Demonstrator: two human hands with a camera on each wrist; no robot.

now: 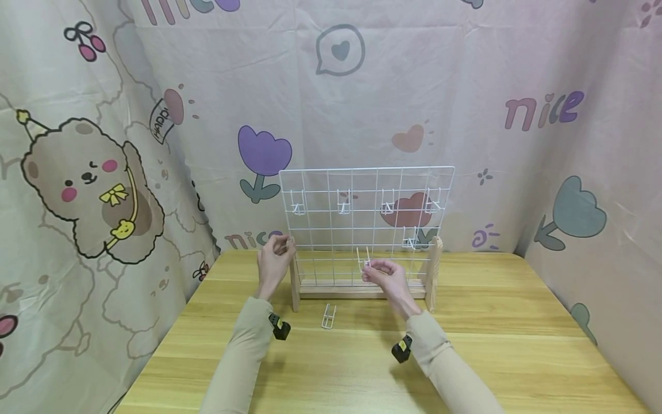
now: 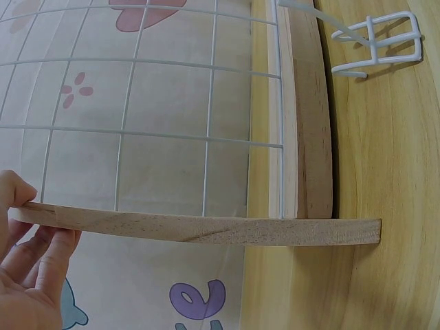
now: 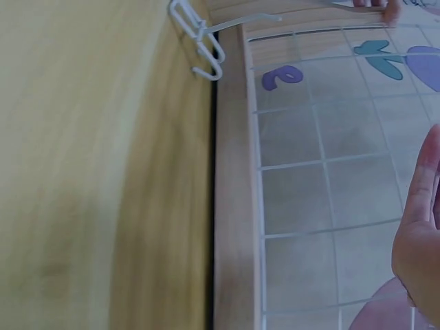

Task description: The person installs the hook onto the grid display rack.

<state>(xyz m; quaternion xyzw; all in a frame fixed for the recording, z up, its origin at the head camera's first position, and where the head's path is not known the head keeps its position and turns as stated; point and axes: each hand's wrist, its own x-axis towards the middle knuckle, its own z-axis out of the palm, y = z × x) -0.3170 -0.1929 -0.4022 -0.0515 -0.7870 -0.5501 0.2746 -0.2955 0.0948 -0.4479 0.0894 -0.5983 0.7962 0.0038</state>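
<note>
A white wire grid panel (image 1: 331, 229) stands upright in a wooden base. My left hand (image 1: 274, 264) grips the left wooden post (image 2: 206, 228) near its top, thumb on one side and fingers on the other. In front of the grid's lower middle, my right hand (image 1: 389, 280) pinches a white wire hook (image 1: 364, 263) whose two prongs point up. That hook is out of sight in the right wrist view, where only part of the hand shows. Another white hook (image 1: 328, 317) lies on the table before the base, seen closer in the left wrist view.
Several white hooks hang on the grid: a row along the upper part, including one hook (image 1: 343, 204), and a lower hook (image 1: 410, 240) at right. The right wooden post (image 1: 434, 276) stands on the wooden table (image 1: 496, 328). A printed curtain (image 1: 476, 149) hangs behind.
</note>
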